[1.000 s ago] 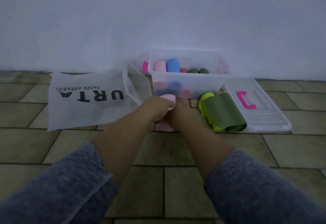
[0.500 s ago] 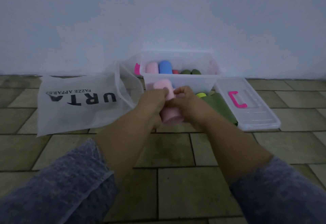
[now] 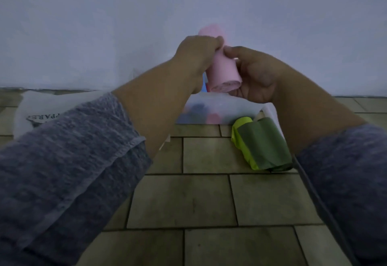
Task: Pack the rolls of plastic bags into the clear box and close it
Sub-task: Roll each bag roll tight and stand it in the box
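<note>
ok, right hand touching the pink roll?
Touching. Head view: right hand thumb presses on the pink roll, palm cupping its lower end.

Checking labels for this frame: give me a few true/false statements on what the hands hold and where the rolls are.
1. Both hands hold the pink roll. True: the left hand and the right hand grip it from either side.
2. The pink roll lies on the floor. False: it is held up in the air, in front of the wall.
3. A green roll lies on the tiled floor. True.
4. The green roll is inside the clear box. False: it lies outside, on the floor beside the clear box.
5. A white bag with dark lettering lies on the left. True.
</note>
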